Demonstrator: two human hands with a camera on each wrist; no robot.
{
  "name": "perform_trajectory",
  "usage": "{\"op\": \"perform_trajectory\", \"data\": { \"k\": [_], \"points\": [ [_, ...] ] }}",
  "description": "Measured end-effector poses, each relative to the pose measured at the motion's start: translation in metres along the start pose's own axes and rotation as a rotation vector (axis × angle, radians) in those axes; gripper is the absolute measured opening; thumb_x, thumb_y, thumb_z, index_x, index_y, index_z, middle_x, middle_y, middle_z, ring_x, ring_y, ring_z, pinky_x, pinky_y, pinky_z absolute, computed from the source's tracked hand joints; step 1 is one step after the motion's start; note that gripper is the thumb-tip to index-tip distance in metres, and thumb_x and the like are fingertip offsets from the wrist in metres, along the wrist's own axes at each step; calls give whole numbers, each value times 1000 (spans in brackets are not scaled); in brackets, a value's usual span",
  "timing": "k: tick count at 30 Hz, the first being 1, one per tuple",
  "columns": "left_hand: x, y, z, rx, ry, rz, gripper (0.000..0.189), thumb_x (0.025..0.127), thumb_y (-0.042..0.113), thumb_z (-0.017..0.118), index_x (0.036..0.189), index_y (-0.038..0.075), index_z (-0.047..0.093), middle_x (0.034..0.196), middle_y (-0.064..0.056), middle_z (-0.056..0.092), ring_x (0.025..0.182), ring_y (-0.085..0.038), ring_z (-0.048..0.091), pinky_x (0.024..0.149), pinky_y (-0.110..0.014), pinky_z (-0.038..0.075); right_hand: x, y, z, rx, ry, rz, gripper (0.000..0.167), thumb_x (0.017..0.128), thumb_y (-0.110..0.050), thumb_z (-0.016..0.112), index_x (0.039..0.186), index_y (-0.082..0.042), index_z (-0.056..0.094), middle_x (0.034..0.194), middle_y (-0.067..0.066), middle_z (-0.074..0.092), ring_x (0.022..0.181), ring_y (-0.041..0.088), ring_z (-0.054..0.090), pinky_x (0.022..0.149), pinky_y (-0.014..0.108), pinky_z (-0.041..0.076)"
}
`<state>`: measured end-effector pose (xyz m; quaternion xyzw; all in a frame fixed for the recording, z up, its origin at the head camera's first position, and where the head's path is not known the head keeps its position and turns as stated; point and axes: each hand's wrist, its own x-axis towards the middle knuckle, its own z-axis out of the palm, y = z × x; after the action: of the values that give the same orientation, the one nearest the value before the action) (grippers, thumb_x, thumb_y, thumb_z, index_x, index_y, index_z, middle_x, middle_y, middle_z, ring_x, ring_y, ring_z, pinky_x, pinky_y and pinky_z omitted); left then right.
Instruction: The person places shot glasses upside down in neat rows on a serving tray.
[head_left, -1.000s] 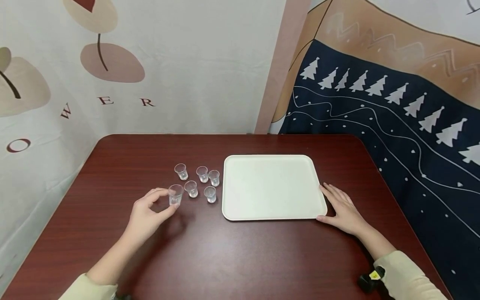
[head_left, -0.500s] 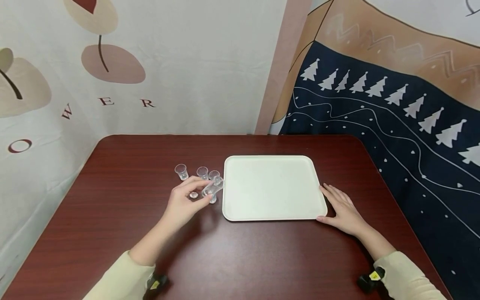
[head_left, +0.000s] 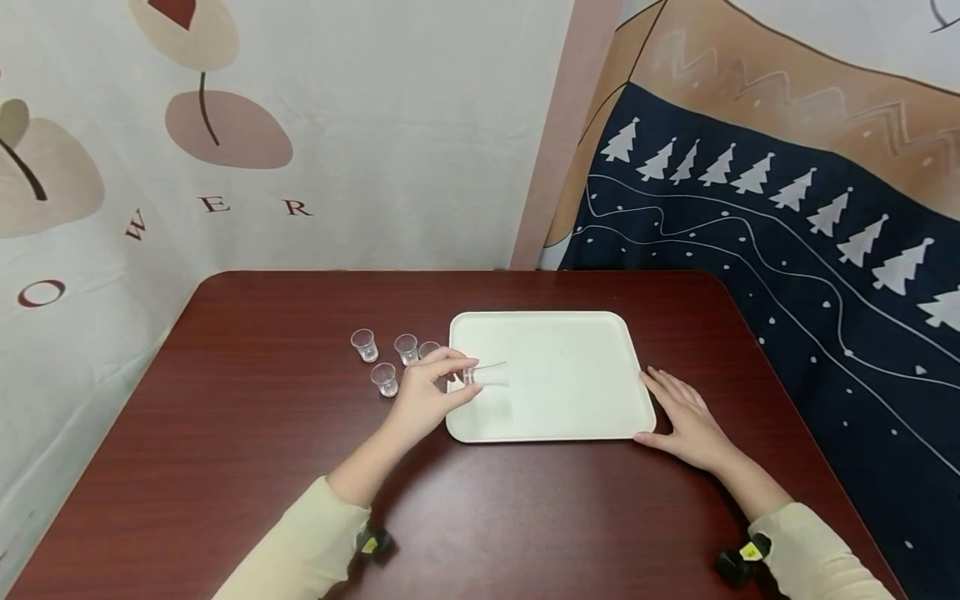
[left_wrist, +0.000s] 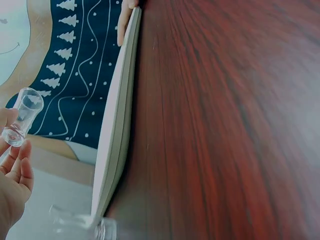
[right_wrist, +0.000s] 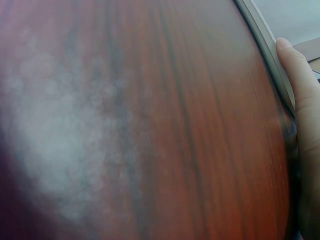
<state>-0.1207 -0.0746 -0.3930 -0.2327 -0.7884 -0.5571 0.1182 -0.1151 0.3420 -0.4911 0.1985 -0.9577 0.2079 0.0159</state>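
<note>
My left hand (head_left: 429, 392) pinches a small clear shot glass (head_left: 491, 375) between thumb and fingers, over the left part of a white tray (head_left: 555, 375). The glass lies tipped on its side in the head view, its mouth towards the right. In the left wrist view, the fingers grip this shot glass (left_wrist: 25, 116) near its thick base. My right hand (head_left: 690, 421) rests against the tray's right edge by the near corner, fingers extended and thumb at the front. The right wrist view shows only its thumb (right_wrist: 298, 67) beside the tray rim (right_wrist: 272, 55).
Left of the tray stand more shot glasses: one (head_left: 364, 345) at far left, one (head_left: 406, 348) behind, one (head_left: 385, 379) nearer, and one (head_left: 429, 348) partly hidden by my left hand. Another glass (left_wrist: 82, 225) blurs at the left wrist view's bottom. The brown table (head_left: 555, 517) extends in front.
My left hand has carried the shot glass rightward from the group to over the tray, tipping it from upright onto its side. The right hand stays at the tray edge.
</note>
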Motion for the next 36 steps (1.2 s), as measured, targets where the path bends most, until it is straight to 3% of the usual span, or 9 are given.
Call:
{"op": "perform_trajectory", "data": {
  "k": [7, 14, 21, 29, 36],
  "points": [
    [12, 0, 23, -67, 1, -46, 30, 73, -7, 77, 102, -9, 70, 96, -19, 66, 79, -36, 57, 70, -44, 47, -1, 0, 0, 0, 6, -2, 98, 77, -50, 75, 152, -14, 25, 152, 21, 26, 138, 39, 19, 104, 61, 13],
    [28, -39, 62, -161, 32, -38, 32, 75, 1, 80, 106, -1, 72, 100, -9, 68, 83, -25, 60, 74, -41, 49, -2, -2, -1, 1, 3, 6, 98, 76, -50, 76, 152, -13, 26, 151, 21, 27, 138, 40, 20, 104, 61, 14],
    [46, -38, 93, -138, 5, -48, 30, 76, 2, 79, 105, 0, 72, 101, -3, 66, 88, -15, 58, 75, -34, 50, -2, -2, -1, 2, 10, 2, 97, 76, -50, 76, 152, -13, 27, 151, 21, 28, 138, 39, 20, 104, 61, 14],
    [62, -36, 128, -110, -78, -83, 30, 78, 3, 78, 107, 1, 72, 103, -1, 65, 91, -10, 57, 76, -26, 49, -2, -1, 0, 4, 11, -8, 97, 76, -50, 76, 152, -14, 26, 151, 21, 28, 138, 39, 20, 104, 60, 14],
    [78, -34, 155, -63, -152, -55, 30, 80, 5, 76, 110, 1, 71, 106, -1, 63, 93, -8, 56, 76, -18, 46, 0, -1, 0, 10, 13, -3, 97, 76, -49, 76, 152, -14, 27, 151, 21, 28, 137, 40, 21, 104, 60, 14]
  ]
}}
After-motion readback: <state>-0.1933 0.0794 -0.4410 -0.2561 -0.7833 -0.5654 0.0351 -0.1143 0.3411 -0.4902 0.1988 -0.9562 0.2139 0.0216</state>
